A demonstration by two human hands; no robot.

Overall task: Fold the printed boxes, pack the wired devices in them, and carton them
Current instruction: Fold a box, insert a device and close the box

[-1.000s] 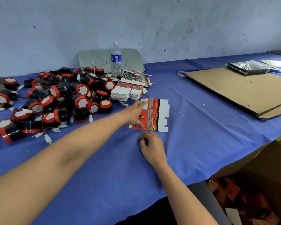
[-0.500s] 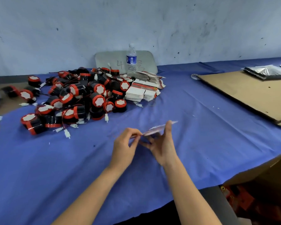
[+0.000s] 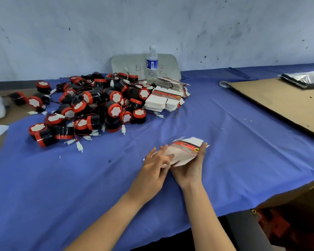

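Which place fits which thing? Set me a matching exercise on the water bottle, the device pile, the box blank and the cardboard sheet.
Things:
1 water bottle
2 device pile
3 box blank
4 cardboard sheet

Places:
a lying flat at the far right
b gripped by the right hand
c upright by the wall
d heaped on the left of the blue cloth

Pairs: 1-c, 2-d, 3-b, 4-a.
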